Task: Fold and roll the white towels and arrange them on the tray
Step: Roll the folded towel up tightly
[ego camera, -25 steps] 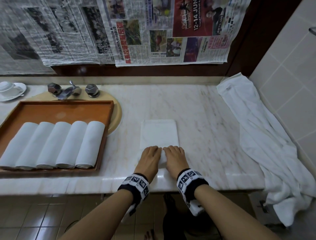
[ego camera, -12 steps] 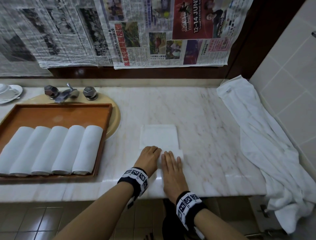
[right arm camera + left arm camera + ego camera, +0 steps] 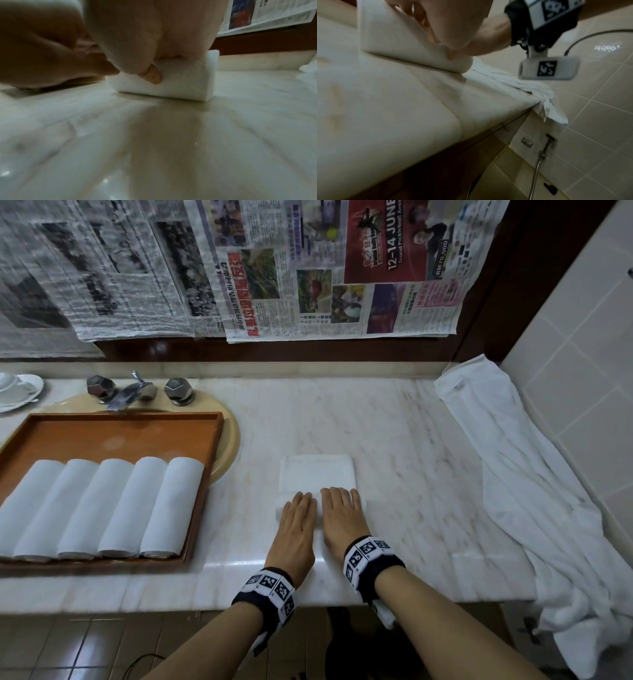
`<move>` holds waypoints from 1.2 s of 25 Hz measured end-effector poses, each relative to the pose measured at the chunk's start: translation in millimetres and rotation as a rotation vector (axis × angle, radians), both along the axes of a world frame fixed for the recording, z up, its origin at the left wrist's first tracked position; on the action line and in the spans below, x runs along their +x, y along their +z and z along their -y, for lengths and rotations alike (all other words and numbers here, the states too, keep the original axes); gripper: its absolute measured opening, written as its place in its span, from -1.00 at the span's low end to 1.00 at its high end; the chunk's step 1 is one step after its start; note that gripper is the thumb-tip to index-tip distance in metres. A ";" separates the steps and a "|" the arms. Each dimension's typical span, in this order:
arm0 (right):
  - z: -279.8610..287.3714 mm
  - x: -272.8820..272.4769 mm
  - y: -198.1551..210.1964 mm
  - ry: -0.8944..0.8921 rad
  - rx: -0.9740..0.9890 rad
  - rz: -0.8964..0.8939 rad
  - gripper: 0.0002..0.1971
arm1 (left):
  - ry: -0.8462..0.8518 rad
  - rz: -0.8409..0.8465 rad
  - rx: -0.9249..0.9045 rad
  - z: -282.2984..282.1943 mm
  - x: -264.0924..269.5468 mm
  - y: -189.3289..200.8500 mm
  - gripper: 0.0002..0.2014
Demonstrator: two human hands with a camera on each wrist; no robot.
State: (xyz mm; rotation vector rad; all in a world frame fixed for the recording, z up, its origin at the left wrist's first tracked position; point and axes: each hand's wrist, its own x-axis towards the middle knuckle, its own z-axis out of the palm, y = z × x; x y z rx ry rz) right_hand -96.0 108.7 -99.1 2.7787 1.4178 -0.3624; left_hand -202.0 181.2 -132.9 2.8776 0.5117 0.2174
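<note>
A white towel [image 3: 317, 472] lies on the marble counter, its near end rolled up into a thick roll [image 3: 180, 83]. My left hand [image 3: 298, 515] and right hand [image 3: 340, 510] lie side by side on top of that roll, fingers straight and pressing down. In the right wrist view my right thumb [image 3: 152, 75] touches the roll's near side. The wooden tray [image 3: 126, 416] stands to the left and holds several rolled white towels [image 3: 102, 505] in a row along its front. The left wrist view shows the roll [image 3: 393, 40] from the side.
The tray sits over a beige sink with a metal faucet [image 3: 132, 393] behind it. A cup and saucer [image 3: 15, 390] stand at the far left. A large loose white cloth [image 3: 534, 501] drapes over the counter's right end. Newspapers [image 3: 308, 268] cover the wall.
Both hands went from curled on the towel's near edge to flat on the roll. The roll has moved away from me and the flat part is shorter.
</note>
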 end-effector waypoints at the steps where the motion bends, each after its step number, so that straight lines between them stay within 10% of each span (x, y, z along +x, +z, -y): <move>1: -3.7 4.8 3.6 0.013 -0.007 0.007 -0.39 | 0.015 -0.060 0.005 1.4 0.4 -0.1 -0.12; 17: -1.2 44.1 -27.1 0.081 0.078 0.115 -0.36 | 0.130 -0.459 0.113 -53.5 102.0 37.4 -0.61; 30: -72.8 111.8 11.0 0.186 -0.156 0.020 -0.18 | 0.120 -0.539 0.146 -87.7 135.6 38.1 -0.22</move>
